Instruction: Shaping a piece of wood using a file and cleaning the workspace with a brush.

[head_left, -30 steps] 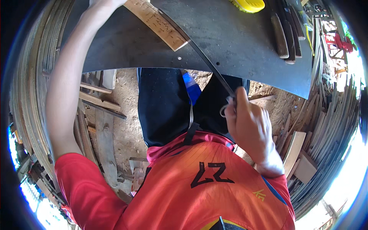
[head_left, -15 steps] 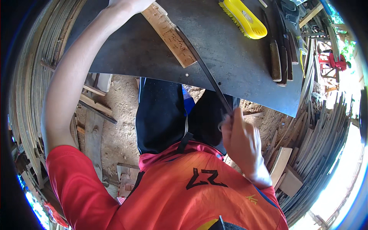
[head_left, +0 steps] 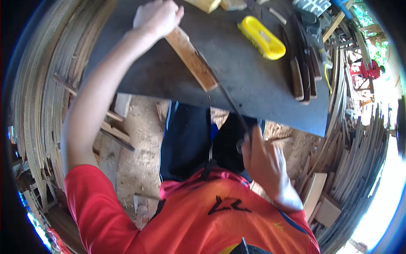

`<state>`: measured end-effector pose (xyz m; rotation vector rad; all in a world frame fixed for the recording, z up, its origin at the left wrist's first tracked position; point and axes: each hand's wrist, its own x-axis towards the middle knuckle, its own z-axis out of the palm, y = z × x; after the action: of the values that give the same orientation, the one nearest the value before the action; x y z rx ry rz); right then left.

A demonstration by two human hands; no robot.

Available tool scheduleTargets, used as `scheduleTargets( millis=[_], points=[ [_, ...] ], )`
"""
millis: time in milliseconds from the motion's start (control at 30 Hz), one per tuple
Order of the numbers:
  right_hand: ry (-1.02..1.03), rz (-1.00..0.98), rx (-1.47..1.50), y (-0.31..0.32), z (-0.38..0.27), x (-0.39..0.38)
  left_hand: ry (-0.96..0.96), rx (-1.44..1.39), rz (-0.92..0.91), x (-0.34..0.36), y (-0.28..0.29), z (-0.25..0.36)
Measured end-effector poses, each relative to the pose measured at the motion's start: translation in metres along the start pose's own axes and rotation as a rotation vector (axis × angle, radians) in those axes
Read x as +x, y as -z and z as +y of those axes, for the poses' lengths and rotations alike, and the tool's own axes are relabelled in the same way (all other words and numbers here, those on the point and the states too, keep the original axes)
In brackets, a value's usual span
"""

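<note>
My left hand (head_left: 156, 17), at the top left, is closed over the far end of a narrow wooden block (head_left: 190, 59). The block lies slanted on a dark grey tabletop (head_left: 139, 76), its near end close to the table's front edge. My right hand (head_left: 267, 163) grips the near end of a long, thin, dark metal tool (head_left: 234, 105); the handle is hidden in my fingers. The tool runs up past the table edge and lies against the right side of the block. Whether it is a blade or a file I cannot make out.
A yellow scrub brush (head_left: 264, 39) and several long dark tools with wooden handles (head_left: 297, 80) lie at the right of the table. Wood pieces (head_left: 232, 4) sit at its far edge. Stacked wooden strips (head_left: 46, 106) line the left; more (head_left: 359, 156) stand at the right.
The whole view has shifted, bringing the far edge's wood pieces and my left hand into fuller sight. Less of the tool shows between the block and my right hand.
</note>
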<state>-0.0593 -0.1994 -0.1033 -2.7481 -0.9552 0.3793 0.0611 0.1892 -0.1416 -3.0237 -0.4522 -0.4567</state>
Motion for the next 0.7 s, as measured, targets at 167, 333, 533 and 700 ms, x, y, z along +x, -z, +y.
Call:
scheduleTargets(
  millis=[167, 333, 533, 700],
  points=[
    [-0.006, -0.097, 0.042, 0.020, 0.002, -0.011, 0.020, -0.079, -0.016, -0.003, 0.002, -0.004],
    [0.064, 0.098, 0.099, 0.002, 0.011, 0.031, -0.007, -0.057, -0.009, 0.005, 0.007, -0.008],
    [0.055, 0.057, 0.041, 0.004, -0.003, 0.021, 0.020, -0.023, -0.056, 0.010, 0.009, -0.010],
    [-0.021, -0.086, 0.029, 0.008, 0.016, -0.017, 0.030, 0.006, -0.086, 0.012, 0.006, -0.013]
  ],
)
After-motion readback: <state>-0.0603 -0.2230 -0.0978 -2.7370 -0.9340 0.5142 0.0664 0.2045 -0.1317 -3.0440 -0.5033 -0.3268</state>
